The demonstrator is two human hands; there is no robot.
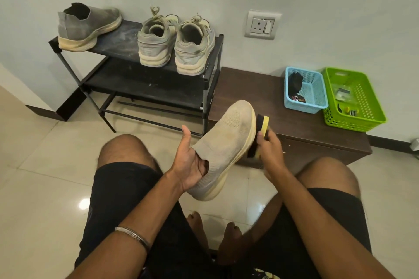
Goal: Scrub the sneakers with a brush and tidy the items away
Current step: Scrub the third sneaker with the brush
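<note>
Above your knees, your left hand point(192, 163) is gripping the sneaker point(226, 142) by its collar, while your right hand point(271, 149) is clasping the brush point(260, 129) against its sole.

A wall socket point(262, 25) (white) above a brown cabinet point(272, 106)

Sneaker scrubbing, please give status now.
Left hand grips beige sneaker at its opening. Right hand holds brush against the sole edge. Nothing blocking.
</note>
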